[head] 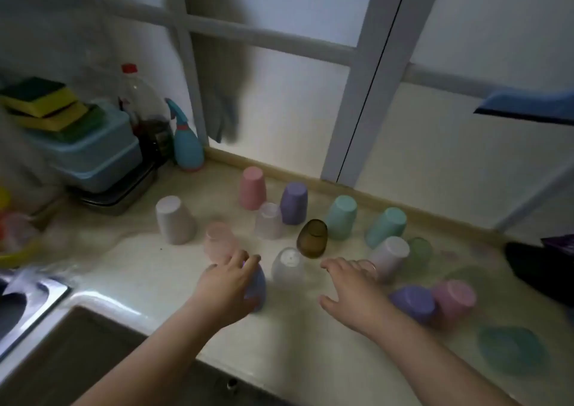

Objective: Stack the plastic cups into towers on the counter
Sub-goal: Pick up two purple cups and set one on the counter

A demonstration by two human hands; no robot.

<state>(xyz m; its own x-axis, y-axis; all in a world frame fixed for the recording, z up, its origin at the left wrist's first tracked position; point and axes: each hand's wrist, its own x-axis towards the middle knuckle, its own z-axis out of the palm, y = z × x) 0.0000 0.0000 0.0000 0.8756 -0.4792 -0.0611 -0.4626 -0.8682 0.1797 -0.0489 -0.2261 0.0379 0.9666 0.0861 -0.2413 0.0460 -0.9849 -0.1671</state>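
Observation:
Several upside-down plastic cups stand singly on the pale counter (310, 343). My left hand (228, 284) wraps a purple cup (257, 287) at the front. My right hand (351, 290) has its fingers spread over a pale pink cup (371, 269); whether it grips the cup is unclear. A clear white cup (289, 264) sits between my hands, with a brown cup (312, 238) tilted behind it. Farther back are a pink cup (252, 188), a purple cup (293, 203), two teal cups (341, 217) (386, 227), and a white cup (175, 220).
A sink (62, 343) lies front left. Sponges (43, 101) on a blue box (90, 154), a bottle (139, 101) and a blue spray bottle (186, 141) stand back left. A teal lid (512, 348) lies front right, near a purple cup (413, 301) and a pink cup (456, 295).

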